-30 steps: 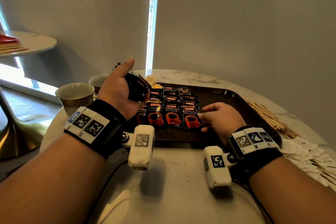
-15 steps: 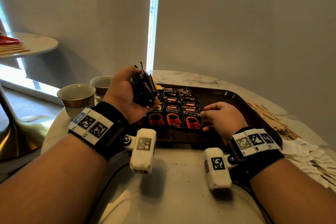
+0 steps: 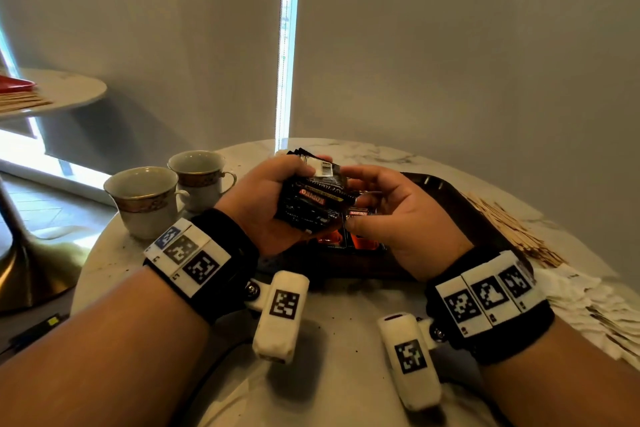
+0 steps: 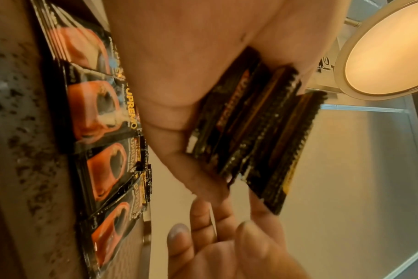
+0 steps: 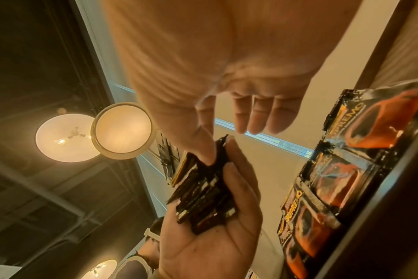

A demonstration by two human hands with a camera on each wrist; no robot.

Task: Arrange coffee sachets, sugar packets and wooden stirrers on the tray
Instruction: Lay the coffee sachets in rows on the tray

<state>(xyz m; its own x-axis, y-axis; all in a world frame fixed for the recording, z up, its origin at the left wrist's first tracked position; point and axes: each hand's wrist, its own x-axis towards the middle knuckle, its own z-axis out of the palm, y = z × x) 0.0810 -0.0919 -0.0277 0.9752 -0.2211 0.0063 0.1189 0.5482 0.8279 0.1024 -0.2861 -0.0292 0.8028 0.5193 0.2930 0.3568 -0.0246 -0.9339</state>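
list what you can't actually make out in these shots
- How many sachets are in the stack that the left hand grips: they overlap in every view.
- The laid sachets on the tray: both hands hide most rows in the head view.
- Whether the right hand has pinched a sachet: its thumb touches the stack's edge in the right wrist view, no more shows.
- Sugar packets: cut off by the head view's right edge.
- Stirrers' count: too fine.
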